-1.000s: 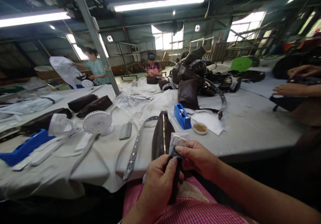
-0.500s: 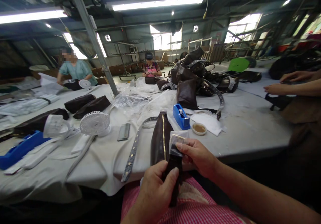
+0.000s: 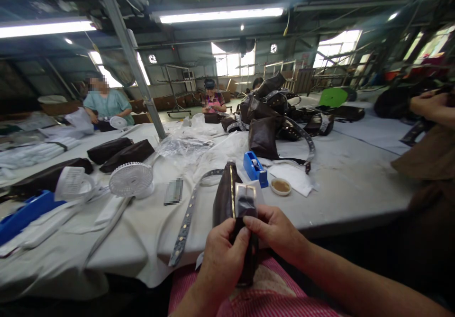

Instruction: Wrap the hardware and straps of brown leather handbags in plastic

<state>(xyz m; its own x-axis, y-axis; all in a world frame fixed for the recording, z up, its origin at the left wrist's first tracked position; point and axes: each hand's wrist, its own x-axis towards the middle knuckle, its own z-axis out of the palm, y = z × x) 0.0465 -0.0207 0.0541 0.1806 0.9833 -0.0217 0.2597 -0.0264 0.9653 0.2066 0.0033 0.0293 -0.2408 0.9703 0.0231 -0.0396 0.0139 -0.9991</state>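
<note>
My left hand (image 3: 223, 258) is closed round the lower end of a dark brown leather strap (image 3: 251, 255) that hangs down over my red checked lap. My right hand (image 3: 276, 229) pinches the strap's upper end, where a clear plastic wrap (image 3: 246, 200) covers it. Both hands meet at the table's near edge. Just behind them a dark brown bag with a gold zip (image 3: 225, 195) lies on the white table cover (image 3: 341, 184), and a studded strap (image 3: 186, 222) runs from it over the edge.
A blue tape dispenser (image 3: 256, 167), a small dish (image 3: 280, 186) and white paper sit behind the bag. Two small white fans (image 3: 131, 179) stand left, a pile of brown bags (image 3: 270, 113) centre back. Other people work at the far left, far centre and right edge.
My hands have come closer together on the strap, the right one sliding down toward the left. The view has shifted slightly. The person at the far left has lowered a white sheet.
</note>
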